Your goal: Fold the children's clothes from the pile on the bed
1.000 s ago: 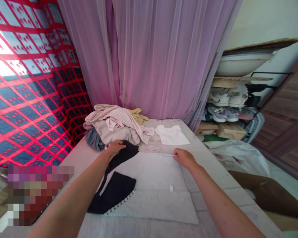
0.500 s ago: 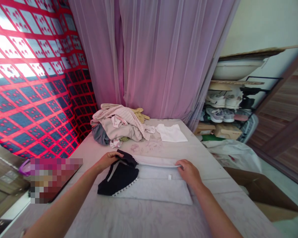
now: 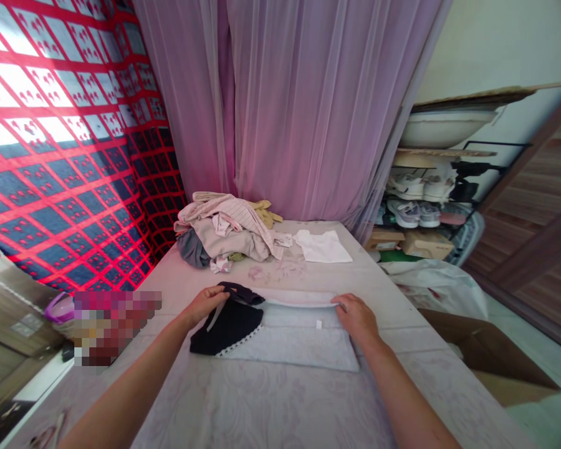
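A light grey garment with a black top part point(image 3: 290, 340) lies flat on the patterned sheet point(image 3: 262, 405). Scalloped white trim runs along the seam between its two colours, and a small white tag shows on the grey part. My left hand point(image 3: 209, 304) pinches the far edge at the black end. At the grey end, my right hand point(image 3: 355, 315) grips the far edge between thumb and fingers. Between both hands that edge is turned over in a narrow strip. The fingertips of my right hand are partly hidden.
Behind the garment sits a heap of crumpled clothes point(image 3: 229, 231), with a folded white garment point(image 3: 325, 246) to its right. A purple curtain point(image 3: 299, 112) hangs at the back. Right of the bed are a shoe rack point(image 3: 416, 187) and an open cardboard box point(image 3: 490, 349).
The folded strip at the far edge lies lower and flatter, with both hands still holding it. The view has shifted slightly.
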{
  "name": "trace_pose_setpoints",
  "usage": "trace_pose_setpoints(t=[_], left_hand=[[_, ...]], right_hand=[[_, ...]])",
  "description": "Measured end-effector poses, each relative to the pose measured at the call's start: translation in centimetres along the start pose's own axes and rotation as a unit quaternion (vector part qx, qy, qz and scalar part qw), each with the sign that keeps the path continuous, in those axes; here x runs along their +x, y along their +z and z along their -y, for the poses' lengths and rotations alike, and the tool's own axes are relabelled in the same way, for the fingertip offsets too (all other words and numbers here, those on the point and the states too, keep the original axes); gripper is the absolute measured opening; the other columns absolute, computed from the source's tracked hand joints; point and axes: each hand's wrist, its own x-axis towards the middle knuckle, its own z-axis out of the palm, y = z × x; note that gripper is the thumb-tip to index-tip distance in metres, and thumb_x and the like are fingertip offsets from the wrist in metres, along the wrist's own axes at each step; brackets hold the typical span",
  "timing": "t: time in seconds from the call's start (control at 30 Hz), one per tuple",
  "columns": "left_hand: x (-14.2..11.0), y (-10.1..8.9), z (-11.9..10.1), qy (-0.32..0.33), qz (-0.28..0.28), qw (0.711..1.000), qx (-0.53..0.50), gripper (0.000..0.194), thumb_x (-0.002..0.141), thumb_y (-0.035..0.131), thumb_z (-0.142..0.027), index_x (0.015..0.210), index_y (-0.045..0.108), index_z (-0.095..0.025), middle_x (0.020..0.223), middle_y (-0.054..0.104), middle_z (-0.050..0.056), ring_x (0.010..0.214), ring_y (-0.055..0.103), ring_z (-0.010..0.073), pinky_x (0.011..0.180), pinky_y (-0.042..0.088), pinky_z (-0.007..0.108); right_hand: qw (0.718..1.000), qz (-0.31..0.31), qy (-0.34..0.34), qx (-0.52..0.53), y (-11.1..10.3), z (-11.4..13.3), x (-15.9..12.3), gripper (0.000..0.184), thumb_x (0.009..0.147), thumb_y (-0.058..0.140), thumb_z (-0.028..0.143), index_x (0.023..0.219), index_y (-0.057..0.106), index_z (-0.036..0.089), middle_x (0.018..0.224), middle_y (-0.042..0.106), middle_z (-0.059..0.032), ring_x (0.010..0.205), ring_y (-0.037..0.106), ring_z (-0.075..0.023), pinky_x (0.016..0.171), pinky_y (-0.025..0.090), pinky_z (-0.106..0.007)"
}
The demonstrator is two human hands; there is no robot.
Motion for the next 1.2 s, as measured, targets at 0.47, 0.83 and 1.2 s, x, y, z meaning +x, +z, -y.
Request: trace_pose_setpoints(t=[0.47, 0.83, 1.2], left_hand=[[-1.3, 0.5, 1.9, 0.118, 0.023, 0.954, 0.275, 0.022, 0.07, 0.058, -0.031, 0.084, 0.074, -0.024, 0.114, 0.068, 0.004, 0.121, 0.05, 0.0282, 0.106, 0.034, 0.041], [-2.2, 0.7, 2.3, 0.116, 0.039, 0.958, 0.261, 0.021, 0.073, 0.059, -0.037, 0.082, 0.072, -0.024, 0.114, 0.068, 0.004, 0.124, 0.047, 0.0268, 0.107, 0.032, 0.041], [2.0, -3.3, 2.5, 0.01, -0.156, 0.899, 0.41, 0.036, 0.08, 0.05, -0.027, 0.112, 0.063, -0.019, 0.113, 0.066, 0.008, 0.1, 0.061, 0.022, 0.087, 0.044, 0.03]], right_hand=[[0.999, 0.011, -0.002, -0.041, -0.2, 1.9, -1.5, 0.044, 0.076, 0.046, 0.007, 0.11, 0.067, 0.024, 0.124, 0.059, -0.006, 0.111, 0.053, -0.0211, 0.092, 0.039, -0.032], [0.995, 0.023, -0.093, 0.018, 2.3, 5.6, -4.0, 0.035, 0.082, 0.045, 0.012, 0.105, 0.068, 0.024, 0.122, 0.061, -0.0059, 0.114, 0.051, -0.0206, 0.096, 0.037, -0.036], [0.964, 0.016, -0.226, 0.14, 2.2, 16.3, -4.5, 0.029, 0.083, 0.054, 0.023, 0.111, 0.062, 0.025, 0.111, 0.064, -0.0041, 0.104, 0.054, -0.0187, 0.09, 0.039, -0.032]])
